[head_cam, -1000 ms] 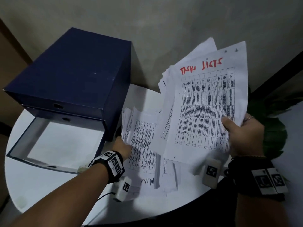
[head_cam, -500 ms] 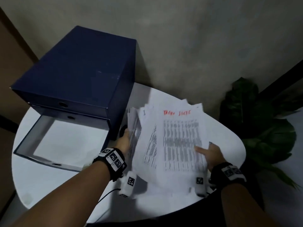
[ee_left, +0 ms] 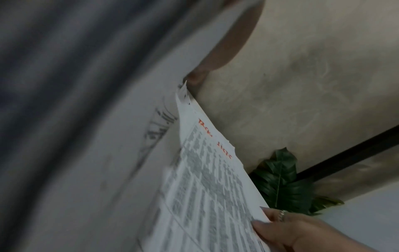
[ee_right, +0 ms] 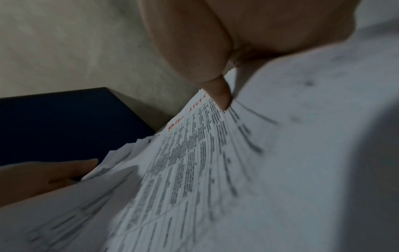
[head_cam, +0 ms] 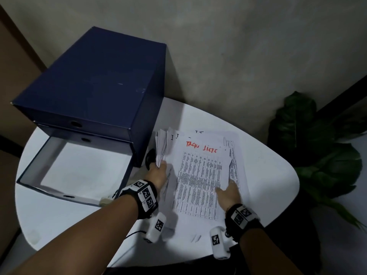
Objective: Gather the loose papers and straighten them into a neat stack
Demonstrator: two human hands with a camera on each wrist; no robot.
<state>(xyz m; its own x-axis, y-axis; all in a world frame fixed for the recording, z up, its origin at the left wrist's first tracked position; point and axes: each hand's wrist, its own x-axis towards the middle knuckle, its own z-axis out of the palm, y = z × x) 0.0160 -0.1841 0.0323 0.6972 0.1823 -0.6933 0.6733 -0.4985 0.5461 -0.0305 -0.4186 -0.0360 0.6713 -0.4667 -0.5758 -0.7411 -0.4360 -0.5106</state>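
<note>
A loose pile of printed papers point(head_cam: 200, 179) lies on the white round table point(head_cam: 268, 175), with a sheet headed in red handwriting on top. My left hand point(head_cam: 158, 170) grips the pile's left edge, where several sheets curl upward beside the box. My right hand point(head_cam: 228, 192) holds the right edge, thumb on the top sheet. The right wrist view shows that thumb point(ee_right: 205, 68) pressed onto the papers point(ee_right: 194, 170) and my left hand point(ee_right: 43, 179) at the far side. In the left wrist view my right hand point(ee_left: 291, 230) clasps the papers point(ee_left: 205, 187).
A dark blue drawer box point(head_cam: 95, 80) stands at the table's back left, right beside the pile. Its lower drawer point(head_cam: 79, 169) is pulled out. A small black object lies between box and papers. A green plant point(head_cam: 317, 155) stands right of the table.
My right hand has brought its raised bundle down onto the sheets on the table. Both hands now sit at the pile's two sides, and the left edge has lifted.
</note>
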